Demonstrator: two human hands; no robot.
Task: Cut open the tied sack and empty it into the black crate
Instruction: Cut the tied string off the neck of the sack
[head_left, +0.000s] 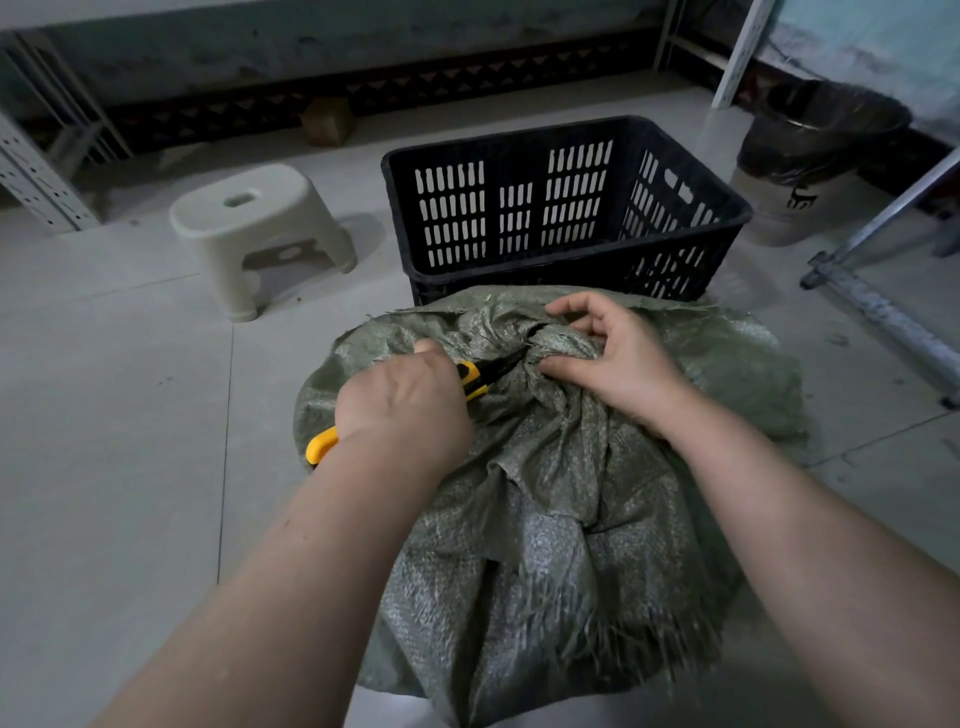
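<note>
Your left hand (402, 397) grips the cutter (470, 379), blade at the sack (550, 467) knot; your right hand (613, 353) pinches the gathered neck.

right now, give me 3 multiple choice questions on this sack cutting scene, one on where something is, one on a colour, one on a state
1. Where is the black crate relative to the sack?
A. just beyond it
B. on top of it
C. under the stool

2. What colour are the cutter handles?
A. red
B. yellow and black
C. blue

3. What state is the crate in?
A. full
B. upside down
C. upright, empty

Answers:
1 A, the crate stands on the floor behind the sack, right of the stool.
2 B, yellow shows either side of the left hand.
3 C, its bare slotted walls show inside; the right hand pinches the bunched neck.
</note>
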